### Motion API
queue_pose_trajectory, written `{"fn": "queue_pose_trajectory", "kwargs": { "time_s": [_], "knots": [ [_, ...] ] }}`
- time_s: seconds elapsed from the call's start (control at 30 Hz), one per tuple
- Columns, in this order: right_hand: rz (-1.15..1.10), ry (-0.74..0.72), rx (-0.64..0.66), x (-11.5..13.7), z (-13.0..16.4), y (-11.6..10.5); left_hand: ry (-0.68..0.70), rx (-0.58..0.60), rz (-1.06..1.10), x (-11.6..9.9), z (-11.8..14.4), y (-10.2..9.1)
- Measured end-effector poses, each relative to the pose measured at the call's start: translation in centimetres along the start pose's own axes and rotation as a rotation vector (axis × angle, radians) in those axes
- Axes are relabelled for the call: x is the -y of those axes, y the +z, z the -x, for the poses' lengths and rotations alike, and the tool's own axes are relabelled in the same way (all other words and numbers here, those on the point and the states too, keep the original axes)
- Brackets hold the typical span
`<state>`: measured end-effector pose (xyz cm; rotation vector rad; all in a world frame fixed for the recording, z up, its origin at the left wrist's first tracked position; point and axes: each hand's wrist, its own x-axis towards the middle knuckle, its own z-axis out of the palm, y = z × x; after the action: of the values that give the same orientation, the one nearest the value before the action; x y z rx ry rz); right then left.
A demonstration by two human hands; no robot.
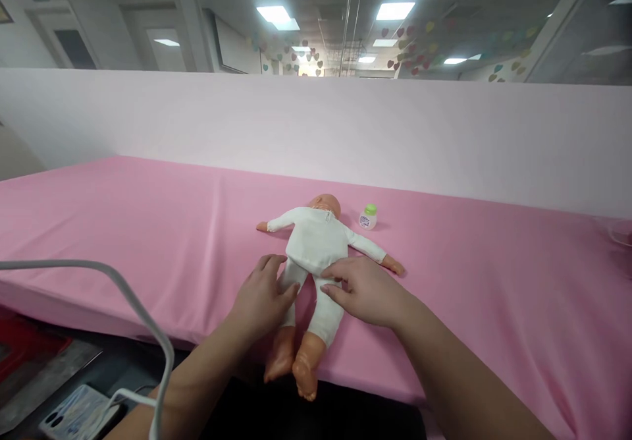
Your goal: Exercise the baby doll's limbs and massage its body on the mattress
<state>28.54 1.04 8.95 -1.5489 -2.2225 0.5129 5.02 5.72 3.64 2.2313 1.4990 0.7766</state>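
Note:
A baby doll [316,239] with a cloth body lies on the pink-covered surface, its head away from me and its bare feet at the near edge. Its arms are spread to both sides. My left hand [266,295] is curled round the doll's upper leg on the left, with the thumb on top of it. On the other upper leg, my right hand [368,292] rests with its fingers and thumb bent over the cloth. Some fingertips are hidden. A small clear jar with a green lid [368,217] stands to the right of the doll's head.
The pink sheet [469,262] has soft folds and meets a low white wall [316,130] at the back. A grey-white cable [133,302] loops in at the left. Below lies a phone [81,413]. A clear container [621,234] sits at the right edge.

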Motion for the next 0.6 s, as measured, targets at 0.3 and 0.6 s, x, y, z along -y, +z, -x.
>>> {"fn": "queue_pose_trajectory", "kwargs": {
  "time_s": [0.3,0.6],
  "knots": [
    [0.047,0.050,-0.020,-2.2,0.3,4.3,0.468,0.214,-0.213,-0.9,-1.7,1.7],
    [0.087,0.059,-0.010,-1.5,-0.8,3.8,0.424,0.255,-0.188,-0.6,-3.4,0.7]
  ]
}}
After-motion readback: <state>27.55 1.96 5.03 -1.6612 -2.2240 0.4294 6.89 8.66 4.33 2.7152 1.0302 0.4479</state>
